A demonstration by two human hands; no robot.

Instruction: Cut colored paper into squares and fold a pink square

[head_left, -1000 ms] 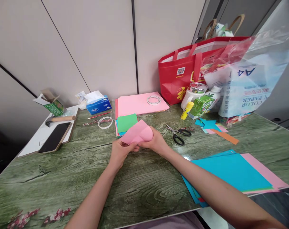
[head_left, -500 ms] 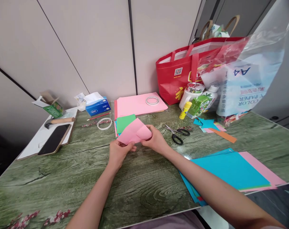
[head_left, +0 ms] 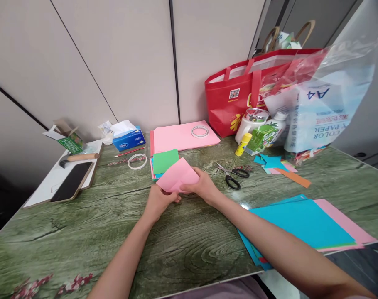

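Between my two hands is a pink sheet of paper (head_left: pixel 178 174), lifted off the table and slightly curved. My left hand (head_left: pixel 159 201) grips its lower left edge, thumb toward the front and fingers partly hidden behind it. At the right edge, my right hand (head_left: pixel 203 185) pinches the sheet with the thumb on its near face. Just beyond it lies a small stack of cut papers with a green sheet (head_left: pixel 164 161) on top. To the right of my right hand rest scissors (head_left: pixel 231 174) with black handles, blades apart.
Blue sheets (head_left: pixel 301 220) lie under my right forearm. A tape roll (head_left: pixel 137 161), a tissue box (head_left: pixel 128 141) and a pink paper stack (head_left: pixel 176 137) stand farther back. A glue stick (head_left: pixel 243 144), paper scraps (head_left: pixel 271 162) and a red bag (head_left: pixel 226 104) are right; a phone (head_left: pixel 72 182) and hammer (head_left: pixel 79 158) left.
My right thumb has moved inward across the face of the pink paper, and the sheet has flattened a little. Both hands keep hold of it.
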